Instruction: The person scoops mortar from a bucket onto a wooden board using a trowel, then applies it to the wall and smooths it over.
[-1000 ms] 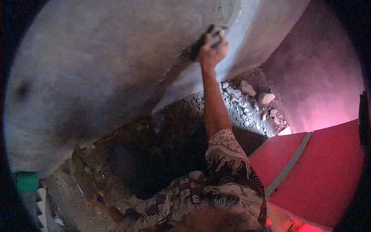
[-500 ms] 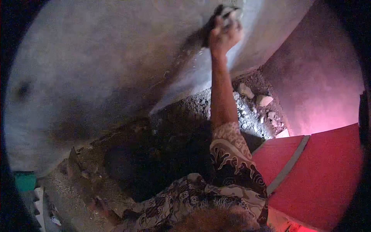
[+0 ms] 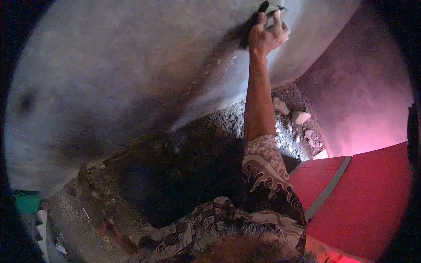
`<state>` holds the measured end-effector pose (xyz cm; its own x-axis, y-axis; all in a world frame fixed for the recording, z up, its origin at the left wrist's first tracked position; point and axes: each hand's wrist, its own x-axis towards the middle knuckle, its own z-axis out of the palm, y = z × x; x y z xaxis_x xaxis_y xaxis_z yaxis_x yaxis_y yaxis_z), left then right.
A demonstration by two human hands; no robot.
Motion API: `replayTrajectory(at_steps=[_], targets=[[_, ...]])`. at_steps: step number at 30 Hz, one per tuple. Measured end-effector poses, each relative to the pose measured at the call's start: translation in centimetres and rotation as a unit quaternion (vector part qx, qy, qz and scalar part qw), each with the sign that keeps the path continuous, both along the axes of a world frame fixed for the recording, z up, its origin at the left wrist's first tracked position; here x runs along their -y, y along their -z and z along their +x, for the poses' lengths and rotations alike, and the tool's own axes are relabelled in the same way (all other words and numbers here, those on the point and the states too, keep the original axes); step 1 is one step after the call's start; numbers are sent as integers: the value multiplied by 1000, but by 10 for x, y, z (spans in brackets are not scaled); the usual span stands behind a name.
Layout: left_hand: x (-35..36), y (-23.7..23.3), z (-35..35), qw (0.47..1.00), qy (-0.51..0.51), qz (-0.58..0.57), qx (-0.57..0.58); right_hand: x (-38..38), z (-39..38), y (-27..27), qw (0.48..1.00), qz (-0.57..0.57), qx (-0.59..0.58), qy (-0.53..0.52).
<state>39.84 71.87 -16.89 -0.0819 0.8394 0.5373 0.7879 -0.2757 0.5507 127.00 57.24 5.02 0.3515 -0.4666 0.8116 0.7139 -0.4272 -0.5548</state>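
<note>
High on the grey wall (image 3: 131, 57), my right hand (image 3: 268, 38) grips a small pale, block-like thing (image 3: 272, 8) with a dark edge. Its fingers are bent around the sides, and the thing appears to be against the wall surface. Its exact kind cannot be made out. A dark shadow falls on the wall to the left of the hand, and several pale specks mark the surface below it. Low at the left, my left hand (image 3: 112, 229) hangs in dim light over the ground; its fingers are too dark and blurred to read.
Rubble (image 3: 287, 131) with several pale stones (image 3: 301, 117) lies along the wall's foot. A red sheet (image 3: 364, 188) with a grey strip spreads at the right, below a pink-lit wall (image 3: 364, 96). A green object (image 3: 27, 202) is at the far left.
My right hand has moved slightly to the right along the wall with the pale block-like thing, and shows less blur. My left arm stays low at the left.
</note>
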Motion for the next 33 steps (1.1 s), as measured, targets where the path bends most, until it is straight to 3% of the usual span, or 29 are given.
replayTrajectory(at_steps=[2,4,7,10,11,12,14,17,18,19,20,22,25,29,33], targets=[[-1,4,4,1000,0,-5,-1,-3,-10,10,994,-47,94,-13],[-5,2,5,1000,5,-4,-3,0,-11,21,995,-67,58,-40],[-5,-2,1,1000,7,2,-5,5,4,9,1000,-3,9,-1],[-3,-2,1,1000,10,1,-2,-1,-3,1,998,-28,32,-35],[-4,-1,3,1000,14,1,1,-12,-5,15,990,-54,121,41],[-7,0,7,1000,18,1,2,-12,-26,26,991,-45,83,-94],[-14,-2,9,1000,21,3,-3,-4,-54,59,989,-132,55,-26],[-8,-3,14,1000,23,10,4,7,-62,112,990,-88,-29,-110],[-5,-3,13,1000,22,9,5,11,-63,124,968,73,-170,-167],[-4,-5,11,1000,22,11,8,14,-68,128,899,229,-306,-215],[-5,-6,10,1000,20,4,3,16,-67,129,897,228,-311,-215],[-1,-4,13,1000,23,8,5,21,-59,125,930,176,-232,-224],[3,-6,10,1000,19,6,3,32,-42,88,994,-44,-32,-97],[5,-7,12,1000,18,4,-1,34,-22,1,992,-105,24,-61],[6,-7,14,1000,14,3,0,22,-21,-24,980,-183,18,-73]])
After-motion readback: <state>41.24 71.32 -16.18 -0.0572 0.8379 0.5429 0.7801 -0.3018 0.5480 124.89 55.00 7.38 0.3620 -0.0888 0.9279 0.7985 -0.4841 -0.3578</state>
